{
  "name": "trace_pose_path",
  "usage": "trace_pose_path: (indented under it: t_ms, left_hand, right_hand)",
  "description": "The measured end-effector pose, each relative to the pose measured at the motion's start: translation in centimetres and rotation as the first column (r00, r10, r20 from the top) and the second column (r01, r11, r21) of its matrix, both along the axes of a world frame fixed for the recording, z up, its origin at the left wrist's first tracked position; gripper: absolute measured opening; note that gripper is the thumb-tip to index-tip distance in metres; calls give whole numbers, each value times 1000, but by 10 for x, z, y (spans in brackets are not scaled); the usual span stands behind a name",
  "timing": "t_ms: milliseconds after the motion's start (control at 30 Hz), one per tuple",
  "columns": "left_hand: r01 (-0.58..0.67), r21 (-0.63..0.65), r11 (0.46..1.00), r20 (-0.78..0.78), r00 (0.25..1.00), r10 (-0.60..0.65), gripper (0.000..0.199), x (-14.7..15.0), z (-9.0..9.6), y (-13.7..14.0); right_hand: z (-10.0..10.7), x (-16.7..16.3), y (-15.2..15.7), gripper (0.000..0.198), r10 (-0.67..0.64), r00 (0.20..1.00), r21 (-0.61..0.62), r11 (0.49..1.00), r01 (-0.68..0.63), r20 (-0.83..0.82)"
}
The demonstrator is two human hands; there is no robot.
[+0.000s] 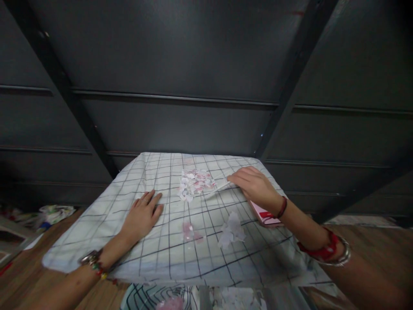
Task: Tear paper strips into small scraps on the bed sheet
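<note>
My left hand (142, 215) lies flat on the white checked cloth (106, 232), its fingers stretched out and holding nothing. On the right, my right hand (256, 186) pinches a thin whitish strip (218, 188), blurred and slanting down to the left. The strip's far end is close to a pile of small white and pink paper cutouts (196, 181) in the middle of the cloth. Nearer me lie a few pink pieces (191, 232) and a loose heap of pale, translucent scraps (232, 231). Beneath my right wrist sits a pink and red box or pad (266, 215), partly hidden.
Behind the table rises a dark panelled wall (180, 125). Below the front edge are a patterned item (145, 297), a pink bundle (171, 303) and a container with whitish scraps (237, 298). Wooden floor (61, 249) and a pale cloth bundle (56, 213) show at left.
</note>
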State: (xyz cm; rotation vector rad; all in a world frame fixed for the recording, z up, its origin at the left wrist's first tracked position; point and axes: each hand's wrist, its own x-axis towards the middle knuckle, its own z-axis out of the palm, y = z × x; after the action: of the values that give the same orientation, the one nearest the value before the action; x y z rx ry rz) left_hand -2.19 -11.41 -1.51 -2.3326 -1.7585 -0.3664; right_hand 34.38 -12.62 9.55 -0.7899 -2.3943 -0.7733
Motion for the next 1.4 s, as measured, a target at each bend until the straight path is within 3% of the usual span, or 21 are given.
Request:
trace_pose_path:
  t_ms: [133,367,533,800,1000,1233,1400]
  left_hand:
    - [1,-10,1000,-6,1000,-1,50,0,1,-1]
    - [13,-18,1000,-6,1000,-13,52,-1,0,0]
    - [18,-7,1000,1,1000,-18,52,-1,0,0]
    - [5,-38,999,-8,1000,-5,52,1,2,-2]
    - [-2,-21,1000,-4,1000,2,51,1,2,-2]
    - [14,-4,1000,28,1000,-14,51,0,-1,-2]
    - [17,-2,1000,36,999,-17,52,0,-1,-1]
  right_hand:
    - [-2,-18,3,25,-152,979,150,980,131,138]
    - [-4,-27,-18,29,-123,985,117,987,108,122]
    - [-1,-37,-20,28,-155,982,164,977,137,103]
    - [0,-47,-36,30,-113,986,6,994,113,122]
    - [1,-48,-31,32,-142,983,77,988,134,112]
    - [-5,-50,-29,34,-95,988,-15,995,97,121]
    - [-2,-53,-29,33,-101,990,7,995,101,95]
